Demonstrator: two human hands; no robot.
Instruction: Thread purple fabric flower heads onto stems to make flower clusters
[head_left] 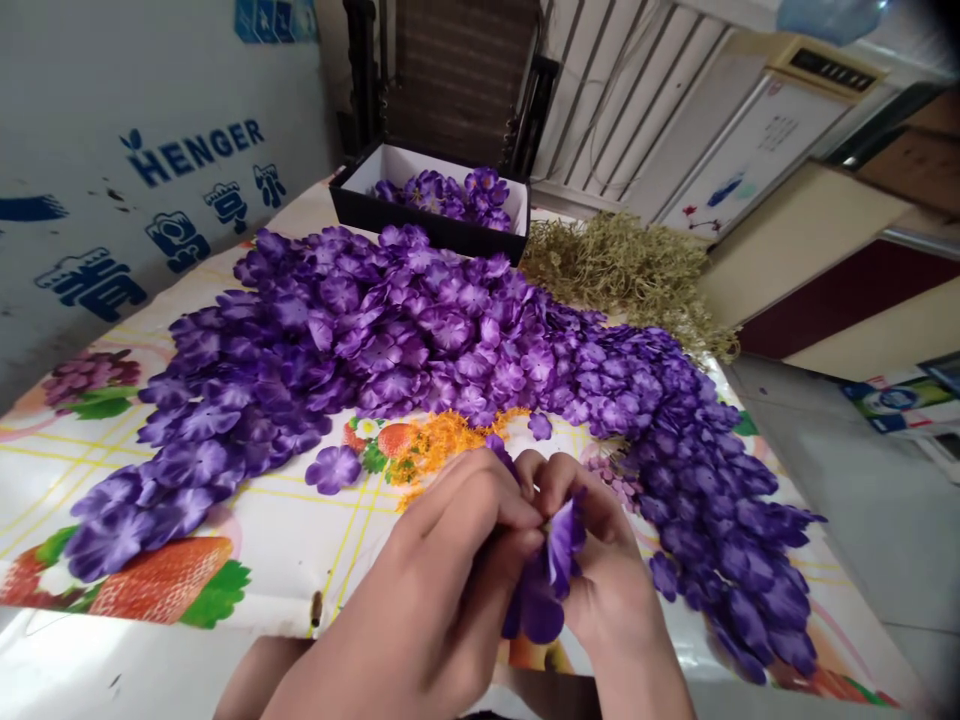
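Note:
Near the front edge of the table, both hands meet around purple fabric flower petals (pixel 544 605). My left hand (pixel 442 560) pinches at their centre with thumb and forefinger. From the other side, the fingers of my right hand (pixel 607 560) are closed round the petals; its fingertips are partly hidden. Just beyond the hands lies a small heap of orange-yellow flower centres (pixel 450 445). A wide pile of purple petal pieces (pixel 420 330) curves across the table, with one loose petal piece (pixel 334 470) to the left.
At the back stands a black box (pixel 450 236) holding assembled purple flowers (pixel 450 195). Beside it lies a tangle of olive-green stems (pixel 615 265). A printed tablecloth (pixel 285 520) covers the table. A chair (pixel 465 80) is behind, with a white panel (pixel 172 150) at left.

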